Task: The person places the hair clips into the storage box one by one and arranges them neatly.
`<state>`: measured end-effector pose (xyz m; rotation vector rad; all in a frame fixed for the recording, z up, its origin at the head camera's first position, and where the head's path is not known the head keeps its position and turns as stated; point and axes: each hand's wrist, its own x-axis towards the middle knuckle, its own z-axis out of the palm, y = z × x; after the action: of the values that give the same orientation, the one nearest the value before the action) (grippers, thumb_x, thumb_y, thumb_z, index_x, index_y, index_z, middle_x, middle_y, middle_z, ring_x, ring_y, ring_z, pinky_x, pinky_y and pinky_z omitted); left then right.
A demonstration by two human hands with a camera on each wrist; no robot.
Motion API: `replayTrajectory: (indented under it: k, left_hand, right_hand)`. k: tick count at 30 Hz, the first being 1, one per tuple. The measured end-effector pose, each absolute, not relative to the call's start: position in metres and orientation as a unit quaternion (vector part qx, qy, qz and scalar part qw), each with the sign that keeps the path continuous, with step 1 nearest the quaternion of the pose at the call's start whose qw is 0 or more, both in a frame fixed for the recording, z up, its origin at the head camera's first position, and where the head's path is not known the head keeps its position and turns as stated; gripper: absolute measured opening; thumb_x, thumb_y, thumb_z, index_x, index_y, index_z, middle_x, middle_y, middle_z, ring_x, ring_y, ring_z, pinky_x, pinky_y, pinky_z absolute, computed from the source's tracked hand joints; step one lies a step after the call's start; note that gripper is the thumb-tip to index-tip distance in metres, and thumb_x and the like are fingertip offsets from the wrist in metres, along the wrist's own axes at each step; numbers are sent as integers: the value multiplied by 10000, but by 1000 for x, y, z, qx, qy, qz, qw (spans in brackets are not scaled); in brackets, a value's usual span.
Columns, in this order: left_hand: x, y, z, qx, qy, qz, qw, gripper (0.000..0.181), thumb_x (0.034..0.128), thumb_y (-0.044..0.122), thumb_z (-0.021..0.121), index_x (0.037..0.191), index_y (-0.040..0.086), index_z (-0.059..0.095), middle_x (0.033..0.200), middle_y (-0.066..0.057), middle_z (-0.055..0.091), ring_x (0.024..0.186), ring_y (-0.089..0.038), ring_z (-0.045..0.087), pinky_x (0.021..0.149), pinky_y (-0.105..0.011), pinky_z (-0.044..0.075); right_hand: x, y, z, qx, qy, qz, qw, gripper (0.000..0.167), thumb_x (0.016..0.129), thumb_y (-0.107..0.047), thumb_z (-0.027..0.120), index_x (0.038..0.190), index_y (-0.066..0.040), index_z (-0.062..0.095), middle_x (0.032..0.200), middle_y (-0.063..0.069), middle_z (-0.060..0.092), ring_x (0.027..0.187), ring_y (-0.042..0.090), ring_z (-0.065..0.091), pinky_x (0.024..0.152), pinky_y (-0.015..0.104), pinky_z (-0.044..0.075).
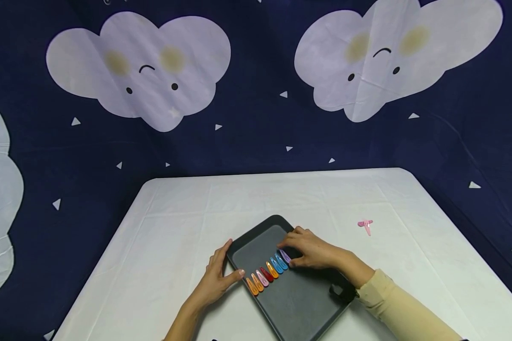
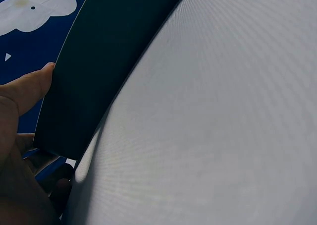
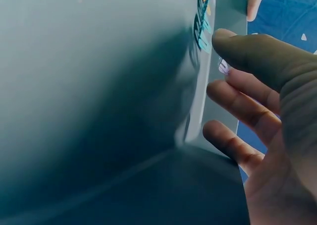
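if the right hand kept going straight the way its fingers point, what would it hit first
Most likely the purple hair clip in the tray, beside the fingertips of the right hand; whether they touch it is unclear.

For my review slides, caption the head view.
Left hand touching a gray tray; right hand at the purple clip ending a row of hair clips.

The tray (image 1: 307,305) lies aslant on the near part of the surface (image 1: 175,213). In it, 8 hair clips (image 1: 266,274) form a row from the left wall toward the far right wall. The left hand (image 1: 214,279) is at the tray's left edge, the right hand (image 1: 310,248) at the row's right end. Loose clips (image 1: 365,223) lie right of the tray.
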<state>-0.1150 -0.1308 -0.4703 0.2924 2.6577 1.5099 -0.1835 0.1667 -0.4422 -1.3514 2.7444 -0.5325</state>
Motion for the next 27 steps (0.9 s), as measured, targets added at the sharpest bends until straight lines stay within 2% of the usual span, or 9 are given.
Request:
replayTrajectory:
  k: [11,19,27]
  left_hand:
    - [-114,-131,-471,92,868,488,33,858,813,312,724,1500,138,240,1467,-130,364,1322,-320,293,1034,-669,146]
    - [-115,-131,-471,92,865,492,36,857,816,296,722,1502,133,235,1473,-133,356,1336,-322,279,1043,-672,119]
    - [-114,-130,-470,90,860,500,37,861,812,284,728,1503,136,237,1475,-130,349,1339,-308,268,1042,-660,116]
  right_hand:
    - [-182,165,-448,-450,880,-148,-12,459,758,-271,735,1195,-176,630,1136,-24,613,1037,162,475,844,350,402]
    - [-181,163,-447,-439,889,-129,6,444,781,-289,730,1202,-192,630,1124,-32,593,1035,152,455,853,340,398]
    - [-183,163,-449,-447,887,-114,-3,452,781,-290,738,1208,-184,633,1105,-28,585,1016,153,458,818,319,395]
